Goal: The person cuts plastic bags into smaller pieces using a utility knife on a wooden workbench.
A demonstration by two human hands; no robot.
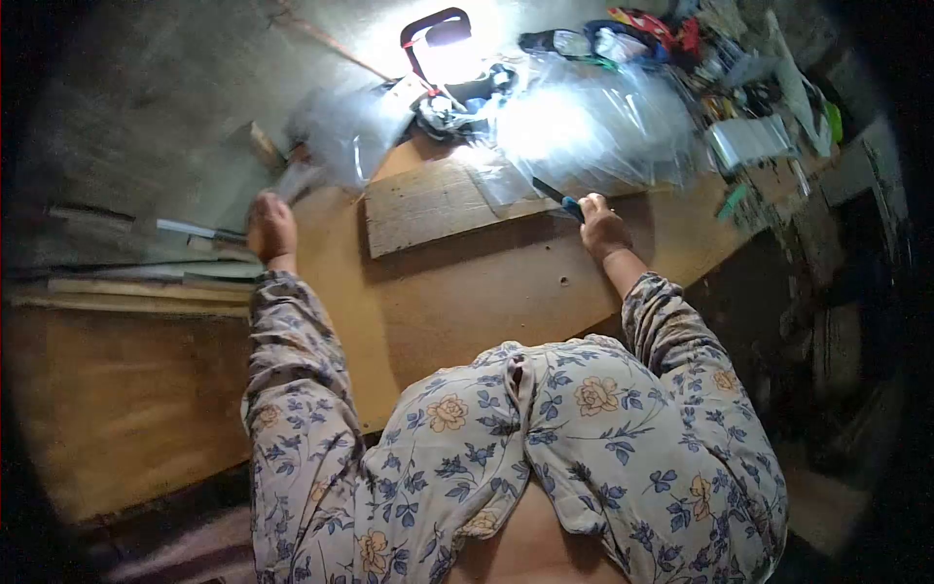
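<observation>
My right hand (603, 229) is closed round the handle of a knife (556, 195), whose dark blade points up and left over the wooden board (428, 211). At the table's left edge, my left hand (271, 229) is closed, with thin clear plastic (304, 178) at its fingertips; whether it grips this plastic is too blurred to tell. A large heap of clear plastic (603, 122) lies behind the board, under glare. The board rests at an angle on the brown table (341, 263).
A bright lamp (448, 49) with a dark frame stands at the back. Cloths and mixed items (632, 39) fill the back right, near a green piece (732, 201). Long wooden strips (146, 292) lie at the left. A grey wall (195, 107) rises behind.
</observation>
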